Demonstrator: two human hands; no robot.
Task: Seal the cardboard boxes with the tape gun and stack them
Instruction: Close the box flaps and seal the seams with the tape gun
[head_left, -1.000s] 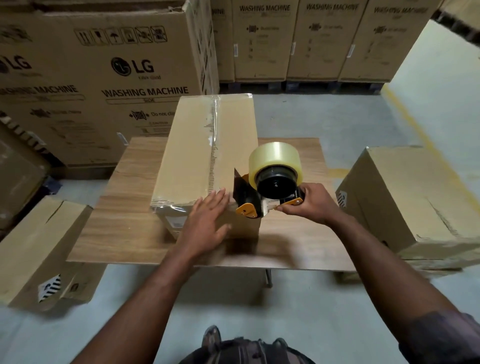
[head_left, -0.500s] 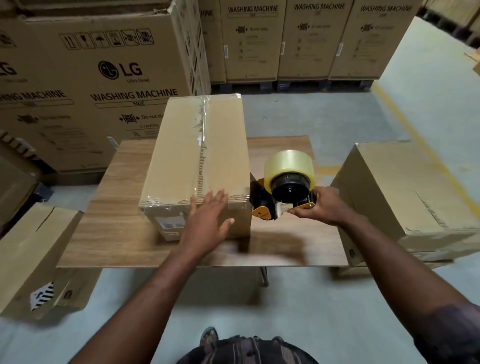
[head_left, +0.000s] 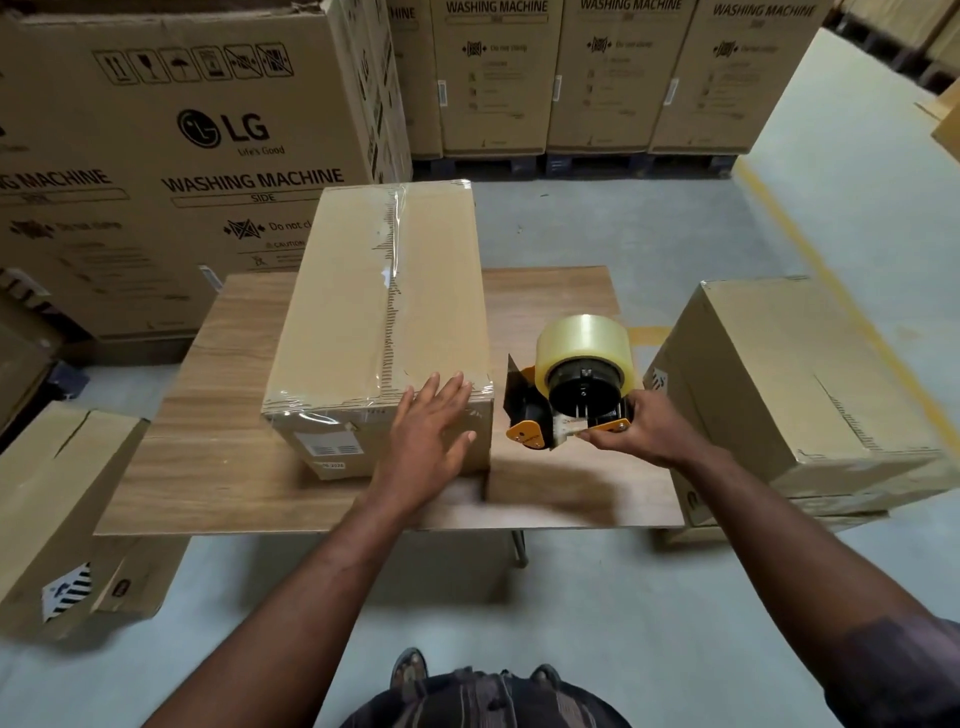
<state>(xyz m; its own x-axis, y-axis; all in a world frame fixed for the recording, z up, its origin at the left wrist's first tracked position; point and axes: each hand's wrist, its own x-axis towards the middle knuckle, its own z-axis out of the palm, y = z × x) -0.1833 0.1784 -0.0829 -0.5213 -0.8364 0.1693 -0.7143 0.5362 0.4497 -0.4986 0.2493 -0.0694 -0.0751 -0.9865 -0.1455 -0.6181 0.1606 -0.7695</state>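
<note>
Tape gun (head_left: 571, 395) drawn right, nose toward box (head_left: 353, 312), box lengthwise away

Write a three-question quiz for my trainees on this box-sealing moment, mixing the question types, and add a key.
1. True or false: the right hand grips the tape gun.
2. The left hand touches: A) the tabletop box; B) a knife; C) a ladder.
3. What covers that box's top seam?
Key: 1 true; 2 A; 3 clear tape.
</note>
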